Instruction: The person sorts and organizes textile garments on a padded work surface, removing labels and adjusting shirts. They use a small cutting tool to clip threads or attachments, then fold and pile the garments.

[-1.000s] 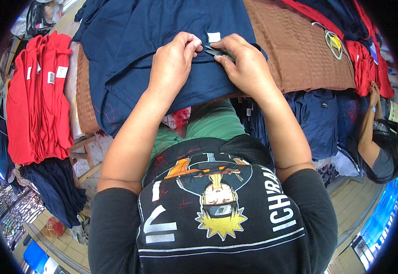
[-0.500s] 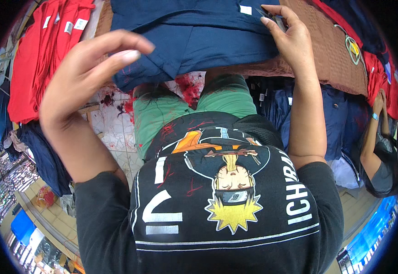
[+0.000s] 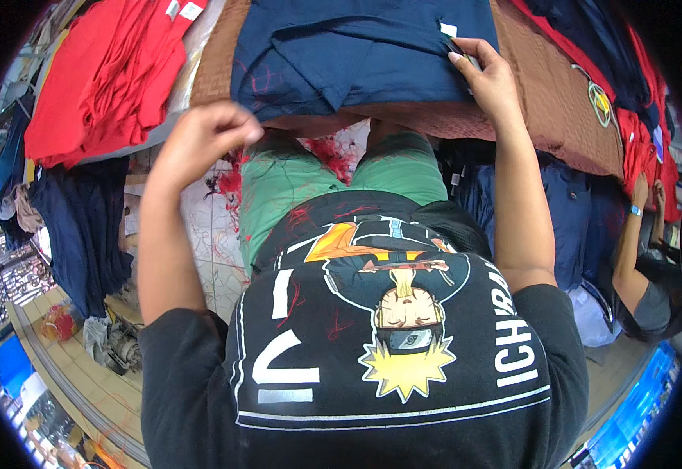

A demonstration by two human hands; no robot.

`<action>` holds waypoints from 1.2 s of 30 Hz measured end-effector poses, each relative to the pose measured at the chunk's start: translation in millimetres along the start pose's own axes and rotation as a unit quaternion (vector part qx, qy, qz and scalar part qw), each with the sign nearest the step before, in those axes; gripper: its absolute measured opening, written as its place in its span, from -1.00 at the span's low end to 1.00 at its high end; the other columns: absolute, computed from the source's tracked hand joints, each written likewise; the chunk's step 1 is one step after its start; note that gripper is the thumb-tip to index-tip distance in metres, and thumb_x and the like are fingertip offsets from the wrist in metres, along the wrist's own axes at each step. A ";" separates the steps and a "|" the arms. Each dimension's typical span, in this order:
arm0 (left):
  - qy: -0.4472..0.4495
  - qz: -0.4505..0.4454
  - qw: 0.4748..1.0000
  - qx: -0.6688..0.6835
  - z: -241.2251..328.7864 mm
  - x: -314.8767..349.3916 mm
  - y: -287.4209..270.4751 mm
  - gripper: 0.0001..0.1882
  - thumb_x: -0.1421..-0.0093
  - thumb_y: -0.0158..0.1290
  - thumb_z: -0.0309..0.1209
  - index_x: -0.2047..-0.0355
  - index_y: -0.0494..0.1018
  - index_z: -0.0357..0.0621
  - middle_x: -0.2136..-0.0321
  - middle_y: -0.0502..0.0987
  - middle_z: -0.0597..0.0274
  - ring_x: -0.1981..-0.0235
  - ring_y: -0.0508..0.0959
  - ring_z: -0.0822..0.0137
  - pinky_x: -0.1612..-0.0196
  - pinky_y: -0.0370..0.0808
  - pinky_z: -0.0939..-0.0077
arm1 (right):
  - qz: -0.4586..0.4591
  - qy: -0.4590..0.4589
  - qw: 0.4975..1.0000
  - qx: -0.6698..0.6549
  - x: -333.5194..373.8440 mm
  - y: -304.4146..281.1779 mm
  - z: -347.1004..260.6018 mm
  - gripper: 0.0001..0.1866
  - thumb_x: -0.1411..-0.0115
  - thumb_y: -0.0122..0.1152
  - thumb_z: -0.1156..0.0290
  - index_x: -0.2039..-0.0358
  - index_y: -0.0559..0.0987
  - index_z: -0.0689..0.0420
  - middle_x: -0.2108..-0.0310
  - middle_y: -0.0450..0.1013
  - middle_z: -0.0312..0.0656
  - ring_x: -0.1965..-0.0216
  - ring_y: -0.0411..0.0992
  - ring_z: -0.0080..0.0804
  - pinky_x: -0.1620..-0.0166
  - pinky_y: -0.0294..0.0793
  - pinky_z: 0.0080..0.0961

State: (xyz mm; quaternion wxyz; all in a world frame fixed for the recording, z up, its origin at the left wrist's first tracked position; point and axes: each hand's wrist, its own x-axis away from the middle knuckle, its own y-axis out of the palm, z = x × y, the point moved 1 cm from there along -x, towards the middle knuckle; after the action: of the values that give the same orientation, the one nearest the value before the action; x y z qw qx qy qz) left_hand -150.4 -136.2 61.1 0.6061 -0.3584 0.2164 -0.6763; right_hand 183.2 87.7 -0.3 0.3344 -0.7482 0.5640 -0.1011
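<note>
A folded navy blue garment point(image 3: 356, 59) lies on a table with a brown cloth point(image 3: 560, 117) at the top of the view. My right hand point(image 3: 485, 74) rests on the garment's right edge, next to a small white tag point(image 3: 449, 30), pinching the fabric. My left hand point(image 3: 200, 137) hovers at the garment's lower left corner with the fingers curled in; nothing shows in it. Below are my black printed shirt point(image 3: 388, 344) and green shorts point(image 3: 302, 180).
Red garments point(image 3: 106, 78) lie at the upper left, and dark blue clothes point(image 3: 83, 227) hang off the left side. More red and navy clothes fill the upper right. Another person point(image 3: 646, 273) sits at the right. Tiled floor point(image 3: 200, 227) shows below the table.
My left hand has come down from being raised and spread open; it now curls at the garment's lower left corner. My right hand stays on the garment's right edge.
</note>
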 end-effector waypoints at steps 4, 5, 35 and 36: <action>-0.387 -0.069 0.870 -0.296 -74.6 86.2 -26.0 -0.65 -0.10 0.15 -0.30 0.08 0.53 -0.05 0.11 0.55 0.05 0.06 0.54 0.14 0.02 0.39 0.19 | -0.015 0.023 1.000 -0.001 -2.7 3.0 -12.9 -0.70 -0.07 0.29 0.31 0.16 0.58 0.08 0.22 0.56 -0.12 0.13 0.51 -0.33 0.03 0.42 -0.45; -0.379 -0.026 0.876 -0.298 -66.9 90.5 -27.6 -0.63 -0.11 0.14 -0.29 0.06 0.51 -0.04 0.09 0.53 0.06 0.03 0.52 0.13 -0.01 0.35 0.15 | -0.014 0.023 1.000 0.006 -3.8 1.2 -14.9 -0.70 -0.07 0.29 0.32 0.16 0.58 0.09 0.22 0.56 -0.12 0.14 0.51 -0.33 0.03 0.42 -0.45; -0.006 -0.023 0.998 -0.052 4.9 80.0 -32.6 -0.43 -0.03 0.22 -0.23 0.01 0.42 -0.33 -0.04 0.42 -0.11 -0.14 0.37 0.08 -0.19 0.24 0.29 | -0.159 -0.013 0.985 -0.066 74.5 -157.2 -76.9 -0.70 -0.13 0.19 0.37 0.12 0.57 0.20 0.28 0.49 -0.31 0.34 0.38 -0.59 0.28 0.38 -0.60; 0.127 -0.073 0.989 -0.010 55.0 90.3 -44.9 -0.47 -0.05 0.20 -0.23 0.02 0.43 -0.29 -0.01 0.44 -0.04 -0.09 0.41 0.09 -0.18 0.26 0.27 | -0.264 -0.030 0.953 -0.145 93.9 -157.4 -117.9 -0.70 -0.12 0.19 0.38 0.16 0.57 0.24 0.39 0.44 -0.39 0.51 0.31 -0.67 0.46 0.33 -0.67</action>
State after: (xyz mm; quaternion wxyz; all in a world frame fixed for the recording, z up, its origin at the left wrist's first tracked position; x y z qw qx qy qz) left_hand -139.9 -208.8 149.5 0.5189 -0.2907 0.2714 -0.7566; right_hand 275.3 -21.4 164.3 0.2008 -0.9134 0.3450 -0.0804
